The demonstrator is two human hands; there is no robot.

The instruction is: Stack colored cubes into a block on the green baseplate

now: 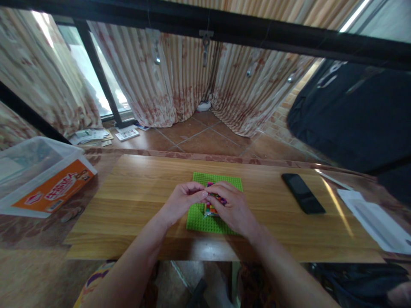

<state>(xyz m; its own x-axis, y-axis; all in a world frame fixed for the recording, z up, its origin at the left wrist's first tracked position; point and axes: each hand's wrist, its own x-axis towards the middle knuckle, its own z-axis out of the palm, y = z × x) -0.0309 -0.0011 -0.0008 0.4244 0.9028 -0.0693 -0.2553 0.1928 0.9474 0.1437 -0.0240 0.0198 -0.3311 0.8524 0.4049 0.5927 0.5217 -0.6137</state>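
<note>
A green studded baseplate (199, 221) lies near the middle of the wooden table. Over it, both my hands meet with their fingertips together. My right hand (233, 207) is closed on a small packet of colourful pieces (211, 209), with clear, shiny plastic showing at its lower edge. My left hand (184, 199) pinches at the packet's upper left side, thumb against forefinger. Much of the packet is hidden under my right fingers, so I cannot tell whether it is torn. Pink, purple, orange and green bits show between the hands.
On the table's right side lies a black phone (302, 193). A clear plastic box with an orange label (54, 188) stands left of the wooden table (135, 184). White sheets (375, 218) lie beyond the right end. Curtains (189, 77) hang behind a dark bar (224, 30).
</note>
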